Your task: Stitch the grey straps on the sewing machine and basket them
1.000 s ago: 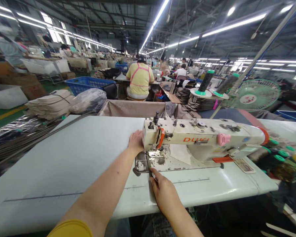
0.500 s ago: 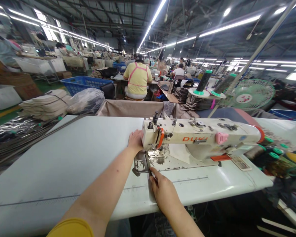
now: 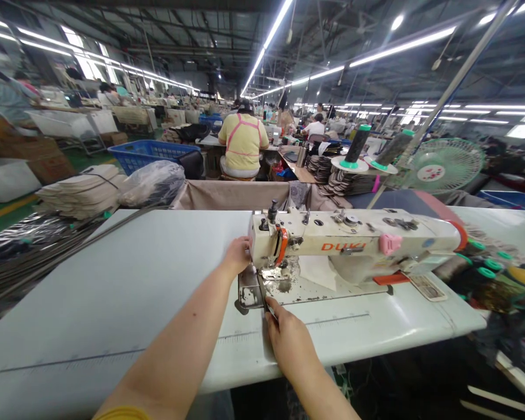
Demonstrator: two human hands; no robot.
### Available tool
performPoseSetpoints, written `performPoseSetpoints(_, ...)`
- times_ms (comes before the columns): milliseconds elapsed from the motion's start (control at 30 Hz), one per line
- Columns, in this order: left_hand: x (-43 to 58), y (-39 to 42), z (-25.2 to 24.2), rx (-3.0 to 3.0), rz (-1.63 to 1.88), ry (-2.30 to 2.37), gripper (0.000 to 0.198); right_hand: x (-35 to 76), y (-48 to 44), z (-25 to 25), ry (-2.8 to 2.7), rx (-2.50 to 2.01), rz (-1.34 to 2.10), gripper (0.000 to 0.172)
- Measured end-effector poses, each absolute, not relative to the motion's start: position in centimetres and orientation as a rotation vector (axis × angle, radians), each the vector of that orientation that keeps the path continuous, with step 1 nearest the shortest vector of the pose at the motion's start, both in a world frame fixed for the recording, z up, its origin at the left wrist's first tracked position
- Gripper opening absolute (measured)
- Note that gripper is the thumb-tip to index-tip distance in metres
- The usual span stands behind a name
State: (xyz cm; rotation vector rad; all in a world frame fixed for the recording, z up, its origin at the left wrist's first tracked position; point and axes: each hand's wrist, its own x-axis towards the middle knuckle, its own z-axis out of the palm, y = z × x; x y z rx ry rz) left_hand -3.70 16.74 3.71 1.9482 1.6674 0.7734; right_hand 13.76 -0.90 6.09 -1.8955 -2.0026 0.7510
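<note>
"Strip [image 3: 261,286]: where?"

"Just below centre, at six o'clock, running up to the machine [image 3: 359,232]. The right hand [image 3: 291,335] pinches it, fingers closed; the left hand [image 3: 237,255] bends beside the machine, its hold unclear."

"Surface, room?"

"Pale table [image 3: 166,251], ruler marks [image 3: 72,359] at eight; seated person [image 3: 244,143] at twelve, blue basket [image 3: 153,153] at ten, bright tube lights [image 3: 277,23] overhead."

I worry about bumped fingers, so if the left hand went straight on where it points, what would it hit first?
The left hand would probably meet the white sewing machine head first, at the end facing it. They look very close, but depth is unclear, so they may be touching.
</note>
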Motion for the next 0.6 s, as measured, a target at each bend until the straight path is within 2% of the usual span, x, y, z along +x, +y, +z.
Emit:
performPoseSetpoints(233, -3.50, 17.25, 2.81, 1.874, 0.896, 1.665, 0.040, 13.29, -0.77, 6.40, -1.996, -1.939, 0.740, 0.047)
performPoseSetpoints(467, -3.76, 17.21, 2.86, 1.786, 0.979, 1.628, 0.029, 13.30, -0.45, 6.11, -1.997, -1.931, 0.742, 0.047)
performPoseSetpoints(600, -4.13, 17.43, 2.56, 1.679, 1.088, 1.625, 0.013, 13.72, -0.58, 5.64, -1.984, -1.808, 0.646, 0.043)
